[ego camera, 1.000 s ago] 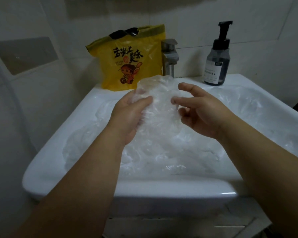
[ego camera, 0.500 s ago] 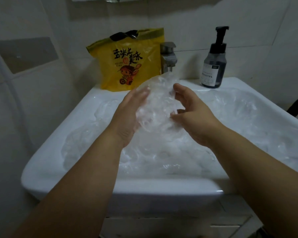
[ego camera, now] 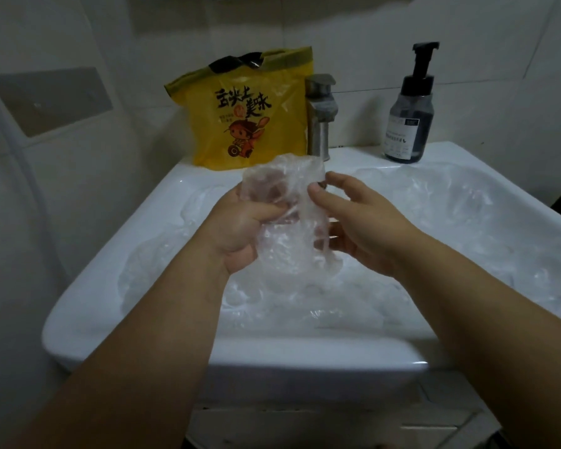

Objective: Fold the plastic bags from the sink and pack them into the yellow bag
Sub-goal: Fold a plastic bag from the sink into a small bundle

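Observation:
A crumpled clear plastic bag [ego camera: 284, 222] hangs between both hands above the white sink [ego camera: 162, 202]. My left hand [ego camera: 240, 231] grips its left side, with the fingers curled into the film. My right hand [ego camera: 360, 222] pinches its right edge between thumb and forefinger. More clear plastic bags [ego camera: 418, 241] fill the basin below. The yellow bag [ego camera: 240, 121] with black lettering and a cartoon figure stands upright on the sink's back left corner, its top open.
A metal faucet [ego camera: 319, 118] stands just right of the yellow bag. A dark pump bottle [ego camera: 408, 121] sits on the sink's back right ledge. White tiled walls close in behind and to the left.
The hands went from pressing the bag between flat palms to gripping it. My left hand closed its fingers on the film, and the bag now looks narrower and more bunched.

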Action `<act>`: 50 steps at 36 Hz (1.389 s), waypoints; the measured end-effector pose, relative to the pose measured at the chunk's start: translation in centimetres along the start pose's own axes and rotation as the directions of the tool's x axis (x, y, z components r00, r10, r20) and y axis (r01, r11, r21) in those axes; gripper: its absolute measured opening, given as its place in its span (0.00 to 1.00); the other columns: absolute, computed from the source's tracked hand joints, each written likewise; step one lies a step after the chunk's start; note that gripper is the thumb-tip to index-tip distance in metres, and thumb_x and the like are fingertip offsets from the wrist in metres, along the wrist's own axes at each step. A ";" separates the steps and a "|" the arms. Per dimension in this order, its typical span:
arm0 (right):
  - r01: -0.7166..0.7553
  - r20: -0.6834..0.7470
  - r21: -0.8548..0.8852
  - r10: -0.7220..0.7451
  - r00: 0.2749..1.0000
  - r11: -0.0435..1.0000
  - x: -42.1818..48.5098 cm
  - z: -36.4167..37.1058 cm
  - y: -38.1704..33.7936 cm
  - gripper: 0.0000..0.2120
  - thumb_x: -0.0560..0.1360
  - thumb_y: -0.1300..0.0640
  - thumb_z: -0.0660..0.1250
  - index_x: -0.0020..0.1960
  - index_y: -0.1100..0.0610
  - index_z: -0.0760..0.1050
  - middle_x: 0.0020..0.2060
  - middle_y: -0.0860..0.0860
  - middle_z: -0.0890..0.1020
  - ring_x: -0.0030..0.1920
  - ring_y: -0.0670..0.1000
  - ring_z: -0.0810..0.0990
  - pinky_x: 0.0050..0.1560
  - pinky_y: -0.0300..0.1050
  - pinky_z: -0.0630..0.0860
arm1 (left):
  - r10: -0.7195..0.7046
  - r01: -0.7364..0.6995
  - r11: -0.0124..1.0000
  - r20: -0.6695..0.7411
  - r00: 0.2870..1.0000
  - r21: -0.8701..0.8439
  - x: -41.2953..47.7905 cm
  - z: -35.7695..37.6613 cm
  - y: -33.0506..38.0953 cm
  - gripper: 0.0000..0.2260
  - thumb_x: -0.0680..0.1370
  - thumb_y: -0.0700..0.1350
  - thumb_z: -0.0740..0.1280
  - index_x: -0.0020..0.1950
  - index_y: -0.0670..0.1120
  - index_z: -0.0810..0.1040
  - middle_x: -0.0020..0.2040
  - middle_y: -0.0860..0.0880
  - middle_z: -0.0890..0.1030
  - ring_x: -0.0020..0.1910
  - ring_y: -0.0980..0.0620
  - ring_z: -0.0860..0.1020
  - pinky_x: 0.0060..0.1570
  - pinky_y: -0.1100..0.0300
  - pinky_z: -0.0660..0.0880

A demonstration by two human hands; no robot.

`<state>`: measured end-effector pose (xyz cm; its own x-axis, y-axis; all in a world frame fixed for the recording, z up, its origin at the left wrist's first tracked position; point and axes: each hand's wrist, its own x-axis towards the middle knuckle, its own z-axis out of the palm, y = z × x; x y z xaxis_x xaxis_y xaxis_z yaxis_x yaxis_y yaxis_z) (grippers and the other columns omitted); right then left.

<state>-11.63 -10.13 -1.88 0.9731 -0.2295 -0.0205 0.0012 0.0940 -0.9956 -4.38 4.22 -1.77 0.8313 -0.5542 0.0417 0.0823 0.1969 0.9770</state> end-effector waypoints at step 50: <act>0.165 -0.118 -0.775 -0.396 0.911 0.610 1.1 -1.2 1.3 0.21 0.76 0.49 0.67 0.67 0.52 0.68 0.57 0.50 0.76 0.49 0.45 0.72 0.46 0.39 0.69 | 0.526 -0.361 0.694 -0.096 0.845 0.623 0.0 0.5 -0.7 0.10 0.79 0.42 0.67 0.47 0.57 0.71 0.43 0.57 0.75 0.42 0.61 0.75 0.42 0.74 0.71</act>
<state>-10.88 -11.41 -3.26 0.8585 -0.3607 0.3646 -0.0178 -0.7314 -0.6817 -4.75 3.70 -2.40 0.7988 -0.2873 0.5286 -0.5852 -0.1673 0.7934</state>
